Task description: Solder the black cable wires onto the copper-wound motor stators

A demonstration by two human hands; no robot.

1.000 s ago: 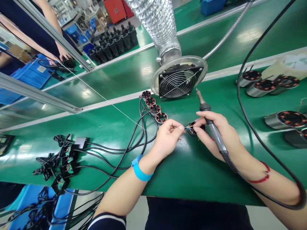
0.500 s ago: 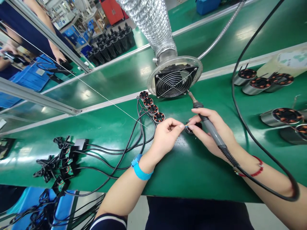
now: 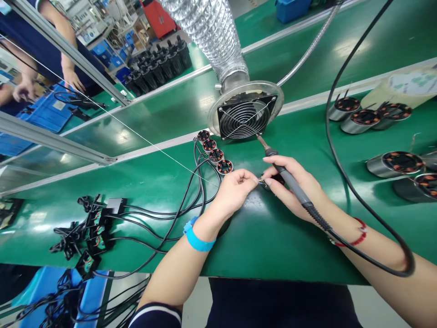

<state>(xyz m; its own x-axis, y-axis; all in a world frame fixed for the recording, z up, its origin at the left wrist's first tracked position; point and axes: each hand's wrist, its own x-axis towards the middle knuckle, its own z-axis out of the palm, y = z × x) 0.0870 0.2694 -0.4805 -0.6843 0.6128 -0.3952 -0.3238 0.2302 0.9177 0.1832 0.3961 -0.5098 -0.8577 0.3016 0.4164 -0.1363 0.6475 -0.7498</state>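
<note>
While the green bench mat (image 3: 143, 182) fills most of the view, a ribbed silver exhaust duct (image 3: 208, 32) drops from the top into a round hood with a black grilled fan (image 3: 244, 119) standing on the mat. Behind it lie a metal rail and a second green surface, where a cluster of black cylindrical parts (image 3: 157, 59) and blue bins (image 3: 44, 107) sit; a co-worker's hands (image 3: 73, 82) show at far left. Silver motor cans with copper windings (image 3: 396, 163) lie at right, near a tape roll (image 3: 403, 86). Black cables run from a heap of small black connectors (image 3: 92, 223) at lower left to a row of four small stators (image 3: 213, 152) just left of the fan.

Left hand (image 3: 234, 193), blue wrist strap (image 3: 196, 237), fingertips pinched shut on thin wire leads at the small dark motor part (image 3: 275, 180), which sits on the mat between both hands, mostly hidden by fingers. Right hand (image 3: 293, 189), red string at the wrist, wraps a soldering iron (image 3: 287, 177) along the palm, tip pointing up toward the fan, cord looping off right; its thumb and forefinger also pinch at the same leads. Wire colours too small to tell. A thin pale solder wire (image 3: 136, 132) stretches from upper left toward the left hand.
</note>
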